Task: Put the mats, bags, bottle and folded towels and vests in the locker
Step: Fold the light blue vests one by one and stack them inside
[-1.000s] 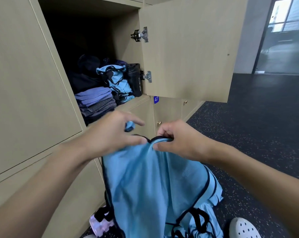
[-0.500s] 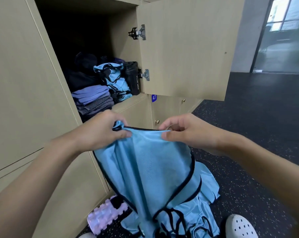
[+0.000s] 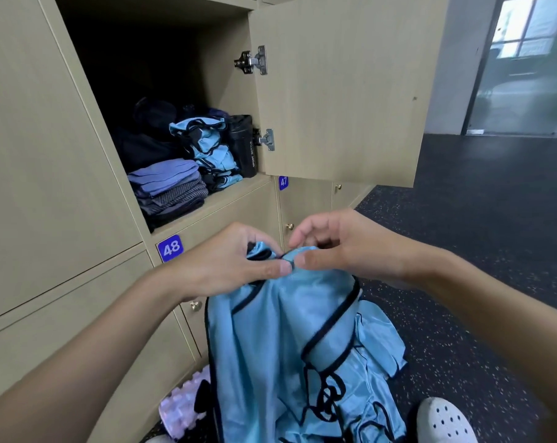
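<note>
- Hands meet low in front of the lockers: the left hand (image 3: 235, 266) and right hand (image 3: 344, 247) sit side by side, thumbs nearly touching.
- Left fingers are curled round the bunched top edge of a blue vest (image 3: 280, 330). The right thumb and forefinger pinch the same edge, the other fingers loosely bent.
- Vest hangs from both grips, dark trim along its edges, its lower end over a heap (image 3: 376, 340) of blue vests on the floor (image 3: 478, 251).
- Locker (image 3: 226, 199) above label 48 (image 3: 171, 248) has its door (image 3: 341, 91) swung out to the right.
- Shelf holds towels (image 3: 168, 183) folded at the front left and folded vests (image 3: 210, 148) just right of them.
- Bottle (image 3: 243, 145), black, stands upright at the right wall; dark things behind are too dim to tell.
- Roller (image 3: 184, 407), lilac and ridged, lies on the floor left of the heap, and a white shoe (image 3: 443, 420) is at the lower right.
</note>
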Motion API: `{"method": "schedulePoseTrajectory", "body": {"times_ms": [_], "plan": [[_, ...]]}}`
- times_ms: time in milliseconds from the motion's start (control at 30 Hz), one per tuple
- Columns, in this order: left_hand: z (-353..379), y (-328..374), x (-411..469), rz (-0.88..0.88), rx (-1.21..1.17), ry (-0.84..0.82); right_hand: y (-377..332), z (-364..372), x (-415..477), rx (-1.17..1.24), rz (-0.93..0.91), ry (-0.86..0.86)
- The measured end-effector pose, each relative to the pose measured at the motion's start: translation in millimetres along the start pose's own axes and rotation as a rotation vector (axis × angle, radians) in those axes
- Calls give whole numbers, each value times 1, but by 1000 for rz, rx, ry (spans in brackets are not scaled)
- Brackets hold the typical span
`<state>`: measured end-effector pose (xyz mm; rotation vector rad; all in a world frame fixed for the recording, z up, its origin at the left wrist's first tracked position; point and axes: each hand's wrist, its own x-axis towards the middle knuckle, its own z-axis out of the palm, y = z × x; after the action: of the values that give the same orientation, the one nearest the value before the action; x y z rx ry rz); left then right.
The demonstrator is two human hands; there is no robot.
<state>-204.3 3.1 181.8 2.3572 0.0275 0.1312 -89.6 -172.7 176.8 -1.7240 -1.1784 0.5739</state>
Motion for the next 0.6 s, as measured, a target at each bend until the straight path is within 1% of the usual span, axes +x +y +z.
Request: {"method": "schedulePoseTrajectory", "body": {"times_ms": [133,200,233,300,367,433,600], "plan": [[-23,-5,-5,-61,116,152,3,-11,-5,-30,72,22],[-31,-8,-9,-99,187,170,3,-14,-7,-44,52,56],[-30,-7,-10,-110,172,157,1,-14,-7,-69,24,86],[-22,1,-9,-102,10,101,-1,-12,-4,-126,-46,156],[-9,10,-8,-72,-114,41,-5,-8,-2,-142,-86,179],[3,13,-5,-49,-172,57,-7,-4,0,-141,-118,162],[10,13,0,-121,-294,135,-8,-3,0,-165,-123,193]]}}
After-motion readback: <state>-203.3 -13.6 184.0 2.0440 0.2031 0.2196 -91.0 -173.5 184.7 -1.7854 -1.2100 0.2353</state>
